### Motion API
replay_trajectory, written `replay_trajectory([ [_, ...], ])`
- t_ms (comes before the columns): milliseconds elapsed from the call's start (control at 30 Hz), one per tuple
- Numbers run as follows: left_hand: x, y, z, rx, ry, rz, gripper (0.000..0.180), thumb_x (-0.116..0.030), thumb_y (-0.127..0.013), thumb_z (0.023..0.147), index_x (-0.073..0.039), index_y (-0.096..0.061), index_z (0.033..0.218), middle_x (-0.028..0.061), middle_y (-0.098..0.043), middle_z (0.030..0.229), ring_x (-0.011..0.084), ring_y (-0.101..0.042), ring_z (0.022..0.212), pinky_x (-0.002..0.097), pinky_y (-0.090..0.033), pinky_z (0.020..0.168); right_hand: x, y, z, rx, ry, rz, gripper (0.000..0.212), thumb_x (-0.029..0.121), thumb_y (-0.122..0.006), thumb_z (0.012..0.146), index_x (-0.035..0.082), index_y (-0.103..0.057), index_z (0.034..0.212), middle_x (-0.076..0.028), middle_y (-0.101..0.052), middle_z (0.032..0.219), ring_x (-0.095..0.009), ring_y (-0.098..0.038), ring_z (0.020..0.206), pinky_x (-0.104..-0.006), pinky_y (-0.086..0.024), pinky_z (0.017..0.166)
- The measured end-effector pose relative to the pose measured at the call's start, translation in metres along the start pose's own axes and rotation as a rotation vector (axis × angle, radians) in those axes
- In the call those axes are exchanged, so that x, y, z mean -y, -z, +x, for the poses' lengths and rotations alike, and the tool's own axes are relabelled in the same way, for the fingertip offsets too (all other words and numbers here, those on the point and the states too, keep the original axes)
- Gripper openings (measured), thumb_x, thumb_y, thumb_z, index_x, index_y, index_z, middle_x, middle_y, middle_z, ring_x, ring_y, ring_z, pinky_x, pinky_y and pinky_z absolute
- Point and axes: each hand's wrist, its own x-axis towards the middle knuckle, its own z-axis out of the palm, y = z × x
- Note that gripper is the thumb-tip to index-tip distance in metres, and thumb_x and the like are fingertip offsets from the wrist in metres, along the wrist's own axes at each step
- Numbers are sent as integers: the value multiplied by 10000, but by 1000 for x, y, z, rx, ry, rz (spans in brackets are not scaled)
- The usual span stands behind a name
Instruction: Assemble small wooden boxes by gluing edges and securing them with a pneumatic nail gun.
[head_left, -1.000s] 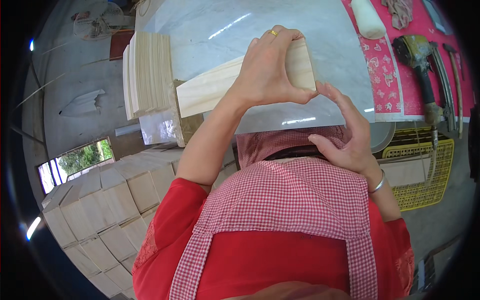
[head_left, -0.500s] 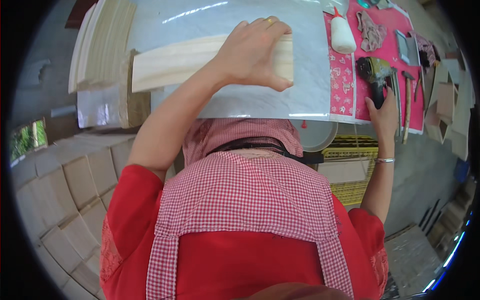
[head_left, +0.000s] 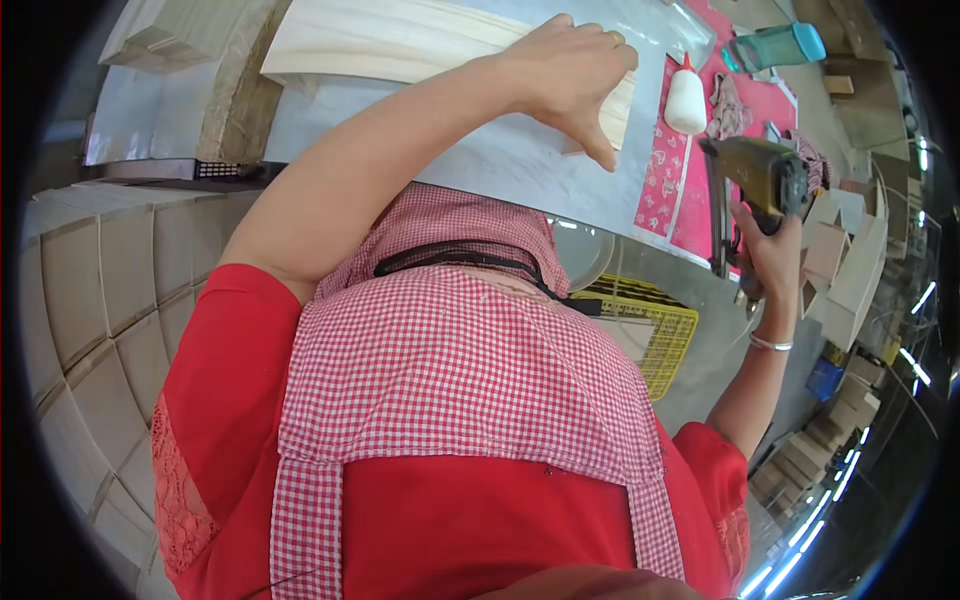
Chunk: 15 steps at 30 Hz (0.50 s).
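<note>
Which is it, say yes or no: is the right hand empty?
No, the right hand holds the nail gun by its handle.

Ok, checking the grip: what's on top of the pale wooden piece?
The left hand lies over the right end of the pale wooden piece. Bare grain shows further left; wood under the hand is covered.

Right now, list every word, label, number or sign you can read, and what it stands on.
No readable text.
White bottle and power tool: no legible lettering.
Pink table cover: only printed shapes.
Anything at the far right: too small and blurred to tell.
</note>
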Motion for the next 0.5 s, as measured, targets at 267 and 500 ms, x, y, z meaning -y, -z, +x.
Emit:
replay_trajectory([
  [267,-7,35,1,145,-41,-56,705,-443,-848,576,41,-587,1017,208,-606,1079,339,-569,1059,432,-426,906,54,26,-49,132,648,64,398,54,-769,816,-25,-604,1170,-78,-693,1055,-151,-637,928,-302,-521,804],
  [500,-47,32,-13,22,162,529,688,-427,-855,560,30,-598,1005,200,-621,1041,330,-577,1045,432,-430,902,72,27,-52,197,738,-40,441,61,-780,818,-28,-585,1203,-93,-687,1110,-162,-640,958,-311,-520,839],
])
